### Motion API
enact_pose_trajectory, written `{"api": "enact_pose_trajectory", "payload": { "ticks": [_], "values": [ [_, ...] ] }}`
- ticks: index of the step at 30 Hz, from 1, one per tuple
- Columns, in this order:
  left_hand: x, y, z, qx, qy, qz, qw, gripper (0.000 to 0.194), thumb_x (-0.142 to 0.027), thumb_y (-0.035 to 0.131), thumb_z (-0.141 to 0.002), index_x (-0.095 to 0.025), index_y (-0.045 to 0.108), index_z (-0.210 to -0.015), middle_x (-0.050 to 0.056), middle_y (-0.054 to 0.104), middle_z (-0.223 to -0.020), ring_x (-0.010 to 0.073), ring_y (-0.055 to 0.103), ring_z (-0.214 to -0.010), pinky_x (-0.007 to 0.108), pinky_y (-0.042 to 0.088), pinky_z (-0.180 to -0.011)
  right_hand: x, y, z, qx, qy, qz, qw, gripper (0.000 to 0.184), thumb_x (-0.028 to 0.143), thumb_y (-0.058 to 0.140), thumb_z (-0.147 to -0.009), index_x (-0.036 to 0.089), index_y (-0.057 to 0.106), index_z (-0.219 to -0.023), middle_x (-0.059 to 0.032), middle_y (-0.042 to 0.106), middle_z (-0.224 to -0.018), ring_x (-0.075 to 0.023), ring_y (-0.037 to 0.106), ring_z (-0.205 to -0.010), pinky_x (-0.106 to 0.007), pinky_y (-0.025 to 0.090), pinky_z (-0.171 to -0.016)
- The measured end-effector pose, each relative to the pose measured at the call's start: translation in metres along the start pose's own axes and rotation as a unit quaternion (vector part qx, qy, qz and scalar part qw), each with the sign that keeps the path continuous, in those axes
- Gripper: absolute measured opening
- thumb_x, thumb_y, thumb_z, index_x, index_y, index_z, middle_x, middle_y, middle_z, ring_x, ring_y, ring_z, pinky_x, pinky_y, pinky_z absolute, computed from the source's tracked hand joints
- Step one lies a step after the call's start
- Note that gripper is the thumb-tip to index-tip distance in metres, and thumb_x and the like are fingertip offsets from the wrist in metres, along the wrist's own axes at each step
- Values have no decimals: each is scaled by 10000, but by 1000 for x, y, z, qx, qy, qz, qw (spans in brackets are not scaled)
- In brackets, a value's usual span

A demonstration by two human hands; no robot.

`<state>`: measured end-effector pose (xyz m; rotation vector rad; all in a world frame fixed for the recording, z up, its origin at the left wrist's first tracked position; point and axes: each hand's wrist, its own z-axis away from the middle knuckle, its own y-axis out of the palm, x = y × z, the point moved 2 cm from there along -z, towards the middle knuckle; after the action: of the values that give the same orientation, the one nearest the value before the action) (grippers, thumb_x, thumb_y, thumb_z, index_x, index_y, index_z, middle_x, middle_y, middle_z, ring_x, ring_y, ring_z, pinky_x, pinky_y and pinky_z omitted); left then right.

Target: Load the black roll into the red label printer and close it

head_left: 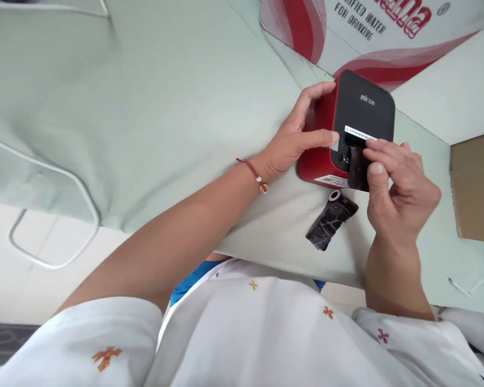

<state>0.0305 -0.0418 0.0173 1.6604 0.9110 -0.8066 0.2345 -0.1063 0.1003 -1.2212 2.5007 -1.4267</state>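
A small red and black printer (pixel 363 107) sits on the pale green table (pixel 165 107). My left hand (pixel 296 137) wraps round its left side, thumb lying across the front by the slot. My right hand (pixel 399 188) pinches a dark glossy strip (pixel 357 166) that comes out of the printer's front, just under a white label. A short roll of the same dark tape (pixel 331 217) lies on the table in front of the printer, between my two hands.
A white and red drinking-water carton (pixel 371 32) stands behind the printer. A brown cardboard box (pixel 476 188) is at the right edge. A white cable (pixel 56 177) loops over the table's left side and down.
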Motion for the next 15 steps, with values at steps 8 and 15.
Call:
{"api": "enact_pose_trajectory", "payload": {
  "ticks": [8,15],
  "values": [
    [-2,-4,-7,29,13,-41,999,870,-259,835,-757,-400,556,-1570,-44,590,-1773,364,261,-1815,460,361,-1465,14,-3,-4,42,-99,6,994,365,206,751,-1044,413,852,-1328,-2,885,-1301,-306,848,-1169,-546,659,-1040],
    [-23,1,2,26,-3,-28,999,942,-113,733,-769,-370,496,-1644,-26,464,-1872,381,322,-1789,443,490,-1368,9,-10,-30,61,-53,-15,997,201,247,756,-1051,317,908,-1162,-52,907,-1189,-307,880,-1132,-512,678,-1016]
  ]
}}
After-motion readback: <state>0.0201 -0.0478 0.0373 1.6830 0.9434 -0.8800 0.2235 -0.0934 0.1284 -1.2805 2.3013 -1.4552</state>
